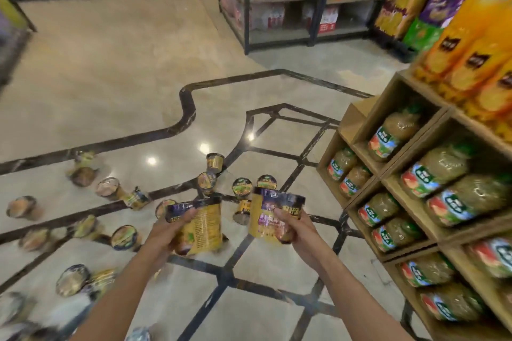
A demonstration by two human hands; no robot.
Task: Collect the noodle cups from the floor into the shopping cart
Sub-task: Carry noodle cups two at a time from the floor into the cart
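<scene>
- The left hand (177, 225) grips a yellow noodle cup (203, 225) round its side, the cup tipped over with its dark lid end toward the upper left.
- The right hand (291, 225) holds a second cup (270, 217) the same way, thumb across the printed wall; the two cups are near each other in front of the body, lifted off the floor (116, 86).
- More cups lie scattered on the tiles to the left and just ahead, some on their sides, some upright (the nearest upright ones (242, 187) sit just beyond the held pair).
- A wooden shelf (360, 130) stocked with green packets stands to the right.
- The shopping cart is not in view, so where it stands cannot be told from here.
- The step in hand looks like carrying this pair to the cart. To do it well: keep each grip round the cup's body rather than on the thin foil lid, hold firmly without crushing the light walls, and find the cart by sight before walking.
- Step round the cups underfoot, since they would roll easily.
- Lower each cup into the cart rather than dropping it.
</scene>
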